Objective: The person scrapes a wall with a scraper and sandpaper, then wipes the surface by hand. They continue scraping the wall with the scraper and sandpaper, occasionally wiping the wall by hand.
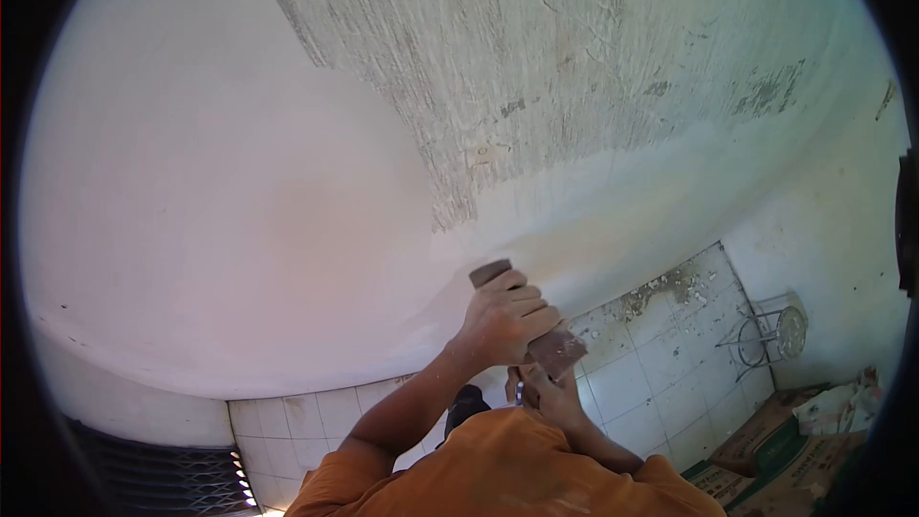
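My left hand [503, 318] is wrapped round a brown block-like tool [557, 352], whose dark upper end sticks out above the knuckles and whose broad flat end shows below the fingers. Close beneath that flat end is my right hand [555, 394], near my body, its fingers bent; what it holds, if anything, is hidden. In front of both hands rises a wall [316, 230], smooth and pale on the left and low down, with a rough, scraped grey patch [498, 57] higher up.
White floor tiles [627, 378] carry debris along the wall's foot. A metal stool [790, 330] is at the right, above flattened cardboard [785, 464] and a crumpled plastic bag [842, 407]. A dark metal grille [144, 464] is at the lower left.
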Motion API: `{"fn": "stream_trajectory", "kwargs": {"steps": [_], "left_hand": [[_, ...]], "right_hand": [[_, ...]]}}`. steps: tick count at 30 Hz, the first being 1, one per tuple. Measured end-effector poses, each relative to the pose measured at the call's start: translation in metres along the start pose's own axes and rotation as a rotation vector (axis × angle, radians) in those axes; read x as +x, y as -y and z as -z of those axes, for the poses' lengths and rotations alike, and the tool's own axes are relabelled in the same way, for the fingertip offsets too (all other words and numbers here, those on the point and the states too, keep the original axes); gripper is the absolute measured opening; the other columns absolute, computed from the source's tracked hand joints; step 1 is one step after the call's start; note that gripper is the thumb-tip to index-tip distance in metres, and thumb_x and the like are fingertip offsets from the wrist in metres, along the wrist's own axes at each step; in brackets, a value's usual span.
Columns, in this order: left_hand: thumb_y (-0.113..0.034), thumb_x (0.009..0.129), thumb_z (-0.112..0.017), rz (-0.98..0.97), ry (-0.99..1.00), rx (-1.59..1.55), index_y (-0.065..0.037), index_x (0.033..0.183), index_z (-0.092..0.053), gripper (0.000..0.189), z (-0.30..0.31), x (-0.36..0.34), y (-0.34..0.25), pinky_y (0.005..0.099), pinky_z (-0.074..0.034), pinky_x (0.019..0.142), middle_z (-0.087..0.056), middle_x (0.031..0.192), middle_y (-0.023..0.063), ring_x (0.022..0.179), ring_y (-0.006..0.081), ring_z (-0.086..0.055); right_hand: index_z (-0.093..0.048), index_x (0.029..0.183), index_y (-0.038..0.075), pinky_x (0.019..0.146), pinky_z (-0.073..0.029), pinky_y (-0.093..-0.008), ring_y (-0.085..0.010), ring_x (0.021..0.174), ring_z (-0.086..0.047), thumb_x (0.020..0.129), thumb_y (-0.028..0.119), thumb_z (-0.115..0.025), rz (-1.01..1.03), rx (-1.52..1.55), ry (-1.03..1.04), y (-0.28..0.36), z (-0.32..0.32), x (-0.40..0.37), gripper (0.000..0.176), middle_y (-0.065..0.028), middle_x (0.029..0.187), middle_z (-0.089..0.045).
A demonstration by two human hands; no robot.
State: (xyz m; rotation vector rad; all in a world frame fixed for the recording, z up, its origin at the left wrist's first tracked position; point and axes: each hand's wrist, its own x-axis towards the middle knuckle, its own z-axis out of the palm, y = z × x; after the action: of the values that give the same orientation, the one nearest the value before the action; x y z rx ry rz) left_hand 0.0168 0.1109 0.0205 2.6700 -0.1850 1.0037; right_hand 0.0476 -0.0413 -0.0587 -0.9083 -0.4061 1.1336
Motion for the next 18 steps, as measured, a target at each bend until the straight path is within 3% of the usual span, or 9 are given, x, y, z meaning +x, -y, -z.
{"fn": "stream_trajectory", "kwargs": {"steps": [4, 6, 9, 12, 15, 18], "left_hand": [[-0.018, 0.064, -0.07, -0.116, -0.067, 0.055, -0.01, 0.067, -0.056, 0.017, 0.019, 0.04, -0.004, 0.0308, -0.04, 0.07, -0.052, 0.059, 0.0, 0.058, 0.0173, -0.051], [-0.018, 0.067, -0.071, -0.153, -0.027, 0.092, -0.009, 0.066, -0.055, 0.018, 0.027, 0.052, 0.001, 0.0317, -0.041, 0.072, -0.052, 0.06, 0.0003, 0.058, 0.0169, -0.051], [-0.019, 0.067, -0.07, -0.182, 0.021, 0.128, -0.01, 0.065, -0.055, 0.018, 0.025, 0.056, 0.01, 0.0313, -0.042, 0.072, -0.052, 0.059, 0.0001, 0.058, 0.0163, -0.051], [-0.02, 0.066, -0.07, -0.157, 0.054, 0.145, -0.011, 0.064, -0.054, 0.018, 0.026, 0.058, 0.012, 0.0305, -0.042, 0.069, -0.05, 0.057, -0.001, 0.058, 0.0159, -0.051], [-0.016, 0.062, -0.06, -0.178, -0.016, 0.154, -0.01, 0.063, -0.052, 0.01, 0.038, 0.078, 0.007, 0.0278, -0.042, 0.072, -0.044, 0.054, 0.0005, 0.059, 0.0163, -0.05], [-0.016, 0.063, -0.06, -0.107, -0.045, 0.121, -0.012, 0.063, -0.053, 0.008, 0.036, 0.077, 0.001, 0.0282, -0.042, 0.069, -0.046, 0.055, -0.0001, 0.06, 0.0162, -0.05]], "right_hand": [[-0.053, 0.09, 0.006, 0.041, -0.035, -0.0223, -0.0067, 0.056, -0.051, 0.093, 0.019, -0.053, 0.096, -0.147, 0.071, 0.012, 0.01, 0.019, 0.014, -0.0005, 0.067, -0.052], [-0.05, 0.088, 0.007, 0.039, -0.031, -0.0222, -0.0056, 0.055, -0.046, 0.094, 0.021, -0.051, 0.103, -0.175, 0.327, 0.022, 0.023, 0.034, 0.015, 0.0003, 0.069, -0.049], [-0.048, 0.083, 0.008, 0.037, -0.027, -0.0216, -0.0049, 0.045, -0.035, 0.095, 0.027, -0.049, 0.082, 0.077, 0.196, 0.033, -0.006, 0.035, 0.023, 0.0022, 0.062, -0.042], [-0.046, 0.08, 0.005, 0.036, -0.024, -0.0209, -0.0071, 0.041, -0.034, 0.097, 0.036, -0.042, 0.137, -0.065, 0.236, 0.037, -0.009, 0.041, 0.035, -0.003, 0.061, -0.043], [-0.045, 0.076, 0.006, 0.034, -0.022, -0.0214, -0.0069, 0.041, -0.033, 0.097, 0.034, -0.044, 0.109, -0.113, 0.179, 0.059, -0.02, 0.048, 0.035, -0.0024, 0.059, -0.041], [-0.043, 0.07, 0.007, 0.036, -0.023, -0.0218, -0.0071, 0.042, -0.032, 0.096, 0.032, -0.045, 0.095, -0.159, 0.196, 0.068, -0.016, 0.038, 0.036, -0.0013, 0.057, -0.038]]}}
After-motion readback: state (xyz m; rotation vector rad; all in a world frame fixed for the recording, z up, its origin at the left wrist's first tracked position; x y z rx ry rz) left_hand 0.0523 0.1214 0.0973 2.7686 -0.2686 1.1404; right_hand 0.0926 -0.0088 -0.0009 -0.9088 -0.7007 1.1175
